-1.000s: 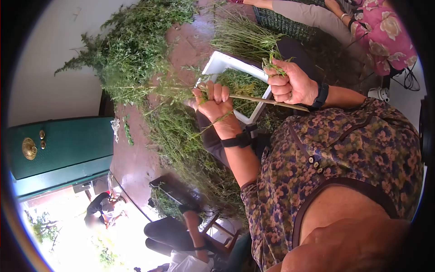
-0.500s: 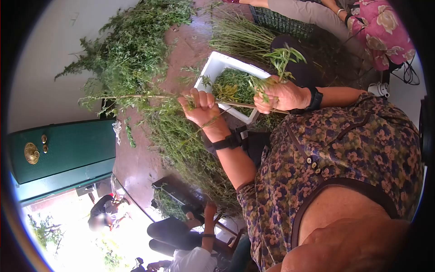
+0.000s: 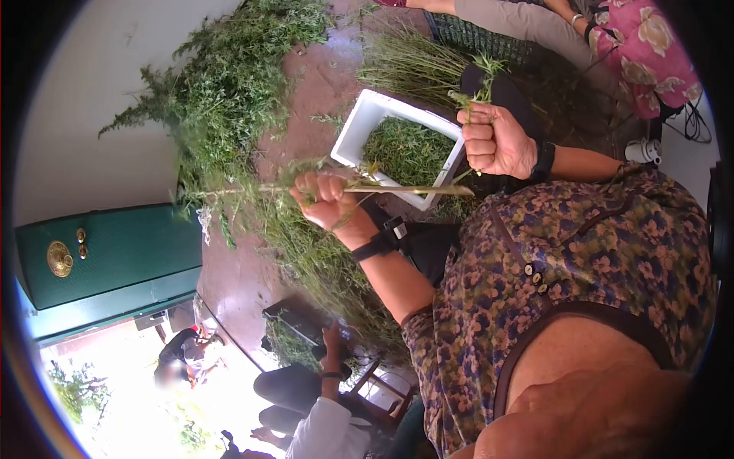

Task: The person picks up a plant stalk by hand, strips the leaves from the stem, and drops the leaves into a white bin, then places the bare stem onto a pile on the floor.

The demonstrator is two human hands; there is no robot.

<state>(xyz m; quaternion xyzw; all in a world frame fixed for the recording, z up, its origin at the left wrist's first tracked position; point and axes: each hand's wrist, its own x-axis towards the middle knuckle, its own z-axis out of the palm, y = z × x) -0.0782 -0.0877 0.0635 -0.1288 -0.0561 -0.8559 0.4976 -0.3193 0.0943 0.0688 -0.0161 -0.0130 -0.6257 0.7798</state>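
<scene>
My left hand (image 3: 329, 208) is closed around a long pale stem (image 3: 413, 190). One end of the stem reaches left into blurred foliage, while its bare cut end sticks out to the right, below my other hand. My right hand (image 3: 495, 144) forms a fist around some green leaves (image 3: 483, 83), which poke out above the fingers. Between and beyond the hands stands a white box (image 3: 351, 131), partly filled with loose green leaves (image 3: 405, 149). The stem crosses over the box's near edge.
Leafy branches (image 3: 229, 84) lie piled at upper left, with more (image 3: 329, 268) below my left hand. Thin stalks (image 3: 413, 61) lie behind the box. A green door (image 3: 115, 249) is at left. Seated people are at upper right (image 3: 650, 46) and bottom (image 3: 329, 428); another (image 3: 180, 356) is outside.
My right hand has moved up and away from the stem with leaves in its fist. My left hand and the stem have shifted slightly. The bottom co-worker's hand has moved left.
</scene>
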